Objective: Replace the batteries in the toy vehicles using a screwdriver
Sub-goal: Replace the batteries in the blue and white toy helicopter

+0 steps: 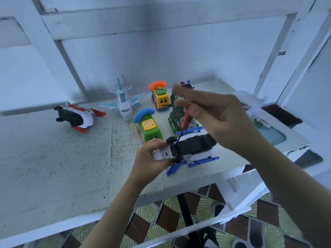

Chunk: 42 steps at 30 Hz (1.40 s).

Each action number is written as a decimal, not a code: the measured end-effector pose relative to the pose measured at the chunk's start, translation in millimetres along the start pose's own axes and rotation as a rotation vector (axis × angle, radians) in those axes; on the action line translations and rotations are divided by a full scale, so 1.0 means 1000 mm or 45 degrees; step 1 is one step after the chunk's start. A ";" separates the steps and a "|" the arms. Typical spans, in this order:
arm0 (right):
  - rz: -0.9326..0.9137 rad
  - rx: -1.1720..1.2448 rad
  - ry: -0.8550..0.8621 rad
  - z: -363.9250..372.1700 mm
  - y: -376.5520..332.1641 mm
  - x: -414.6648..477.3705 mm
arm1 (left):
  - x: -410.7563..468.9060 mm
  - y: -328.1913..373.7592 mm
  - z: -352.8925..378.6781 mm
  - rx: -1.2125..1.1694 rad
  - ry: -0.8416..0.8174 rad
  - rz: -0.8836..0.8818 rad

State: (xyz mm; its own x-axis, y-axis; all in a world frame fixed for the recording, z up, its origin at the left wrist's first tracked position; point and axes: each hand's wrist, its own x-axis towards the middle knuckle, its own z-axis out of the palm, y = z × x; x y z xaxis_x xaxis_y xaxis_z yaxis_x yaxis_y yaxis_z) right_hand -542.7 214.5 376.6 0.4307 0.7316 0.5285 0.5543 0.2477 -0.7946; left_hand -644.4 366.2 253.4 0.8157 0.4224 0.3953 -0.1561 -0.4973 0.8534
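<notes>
Near the table's [62, 167] front edge, blue-white helicopter [194, 149] sits belly-up; can't tell if it rests on the top. L hand [152, 155] grips its tail end, fingers curled round it. R hand [215, 113] is just above, thumb & fingers pinching the red-handled screwdriver [186, 119], tip down on the black underside. Behind: green phone bus [149, 128], yellow phone bus [161, 100], white plane [123, 102]. Red-white helicopter [77, 116] is well off to the left.
</notes>
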 end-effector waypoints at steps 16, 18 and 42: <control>-0.027 0.203 0.201 0.008 0.003 -0.003 | 0.002 -0.001 0.000 -0.004 -0.018 -0.014; -0.119 -0.152 0.314 0.007 0.005 -0.003 | 0.002 -0.001 0.000 -0.011 -0.017 -0.019; 0.087 0.396 0.067 0.007 -0.004 -0.003 | 0.002 -0.003 0.000 -0.007 -0.010 -0.018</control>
State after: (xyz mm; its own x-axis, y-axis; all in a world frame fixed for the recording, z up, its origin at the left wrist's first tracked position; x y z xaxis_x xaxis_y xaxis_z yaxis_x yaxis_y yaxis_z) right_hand -550.9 216.1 376.3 0.4998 0.7215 0.4792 0.2819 0.3876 -0.8777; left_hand -642.6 368.4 251.4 0.8222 0.4234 0.3803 -0.1474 -0.4871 0.8608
